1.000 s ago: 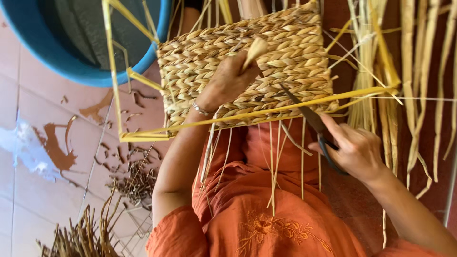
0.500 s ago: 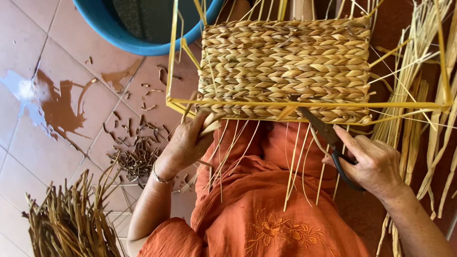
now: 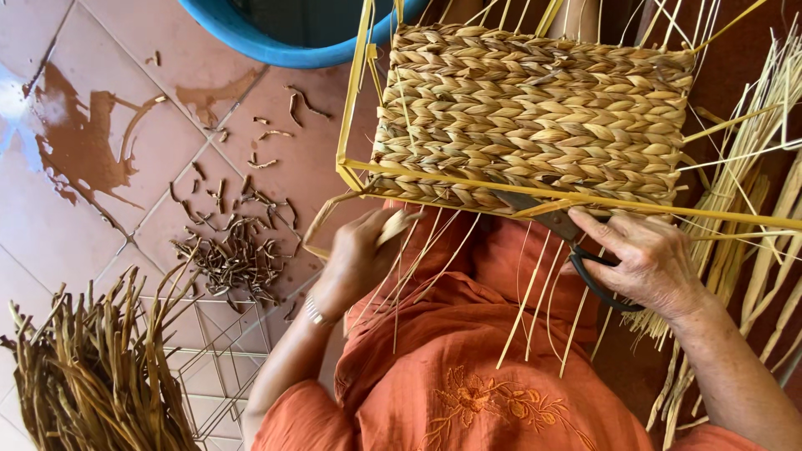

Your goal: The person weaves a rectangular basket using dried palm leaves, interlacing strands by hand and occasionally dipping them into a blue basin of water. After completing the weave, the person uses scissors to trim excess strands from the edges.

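Note:
A half-woven straw basket point(image 3: 535, 117) on a yellow wire frame point(image 3: 355, 100) rests on my lap, over orange cloth. My left hand point(image 3: 359, 255) is below the basket's lower left corner, fingers closed on a loose pale straw end point(image 3: 399, 225). My right hand point(image 3: 647, 259) grips black-handled scissors point(image 3: 585, 246), whose blades point up-left against the basket's lower edge. Thin straw strands hang down from the weave between the two hands.
A blue tub point(image 3: 292, 33) stands at the top. Cut straw scraps point(image 3: 238, 255) lie on the tiled floor, with wet patches point(image 3: 83, 142) to the left. A bundle of dark dried stalks point(image 3: 92, 376) lies lower left beside a white wire frame point(image 3: 221, 367). Pale straw stalks point(image 3: 752, 217) hang at right.
My left hand has come down from the basket's face to below its lower left corner and holds a straw end. The scissors have stayed at the lower edge. The view shifted.

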